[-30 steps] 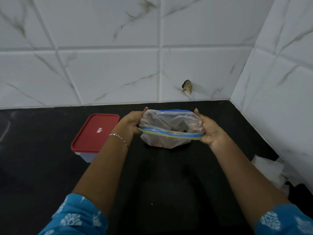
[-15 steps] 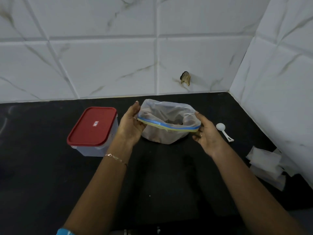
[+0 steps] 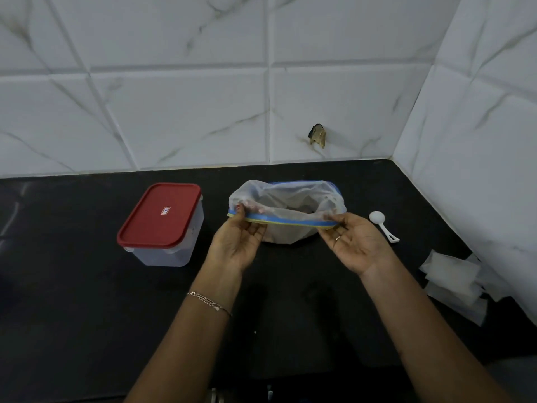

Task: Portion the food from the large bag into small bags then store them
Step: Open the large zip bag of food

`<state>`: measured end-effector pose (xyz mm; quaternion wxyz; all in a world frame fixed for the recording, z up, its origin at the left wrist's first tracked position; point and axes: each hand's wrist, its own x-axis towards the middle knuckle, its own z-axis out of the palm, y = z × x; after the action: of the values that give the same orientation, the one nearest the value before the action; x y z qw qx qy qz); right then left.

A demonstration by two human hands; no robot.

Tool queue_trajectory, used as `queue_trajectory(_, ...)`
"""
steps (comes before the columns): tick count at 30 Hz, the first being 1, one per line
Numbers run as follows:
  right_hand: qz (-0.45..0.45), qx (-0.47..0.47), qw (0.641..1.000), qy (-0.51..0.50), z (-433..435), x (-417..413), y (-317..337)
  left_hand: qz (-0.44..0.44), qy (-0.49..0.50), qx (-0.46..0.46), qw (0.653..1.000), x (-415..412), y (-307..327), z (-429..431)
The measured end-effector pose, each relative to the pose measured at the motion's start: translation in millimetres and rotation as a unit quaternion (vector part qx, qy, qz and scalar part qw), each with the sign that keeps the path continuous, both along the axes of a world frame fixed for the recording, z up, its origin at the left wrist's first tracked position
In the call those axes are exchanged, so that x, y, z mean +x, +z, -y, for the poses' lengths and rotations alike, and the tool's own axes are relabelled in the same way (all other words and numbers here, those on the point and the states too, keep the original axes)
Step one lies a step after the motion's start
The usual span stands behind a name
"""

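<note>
Now our left grip (image 3: 238, 242) and right grip (image 3: 357, 245) each pinch one end of the near rim of the big bag (image 3: 287, 199), so its open mouth runs side to side between them. The white scoop (image 3: 383, 226) lies just right of our right grip, so that grip is nearer.

Both hands, left (image 3: 236, 242) and right (image 3: 356, 245), pinch the open zip bag (image 3: 286, 205) by its rim on the black counter (image 3: 87, 315), between a red-lidded container (image 3: 161, 222) and a white scoop (image 3: 380, 223).

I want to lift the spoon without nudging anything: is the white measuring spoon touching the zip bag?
Apart. The head view shows a strip of black counter between the white measuring spoon and the zip bag.
</note>
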<state>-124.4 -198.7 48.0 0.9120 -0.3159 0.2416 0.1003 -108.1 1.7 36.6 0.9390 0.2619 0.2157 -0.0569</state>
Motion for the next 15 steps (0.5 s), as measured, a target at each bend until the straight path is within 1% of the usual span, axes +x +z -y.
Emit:
queue_trajectory(3, 0.003, 0.081, 0.997, 0.000, 3.2, 3.1, -2.6, -0.010, -0.025, -0.069, 0.997, 5.5, -7.0, -7.7)
queue_trajectory(5, 0.007, 0.101, 0.995, -0.005, -0.6, 6.2, -6.4, -0.027, -0.043, -0.090, 0.995, 8.3, -13.3, -8.4)
queue_trajectory(7, -0.008, 0.114, 0.993, -0.012, -6.9, 10.1, -13.2, -0.035, -0.063, -0.121, 0.990, 8.3, -19.0, -5.0)
queue_trajectory(9, -0.031, 0.117, 0.993, 0.001, -11.6, 14.5, -26.1, -0.043, -0.073, -0.150, 0.985, 7.7, -23.5, -2.8)
queue_trajectory(11, -0.039, 0.113, 0.992, 0.029, -13.9, 16.9, -38.4, -0.064, -0.072, -0.157, 0.983, 6.9, -28.1, -2.2)
queue_trajectory(15, 0.003, 0.059, 0.996, 0.073, -13.8, 13.3, -44.0, -0.089, -0.071, -0.119, 0.986, 0.3, -31.4, -0.8)
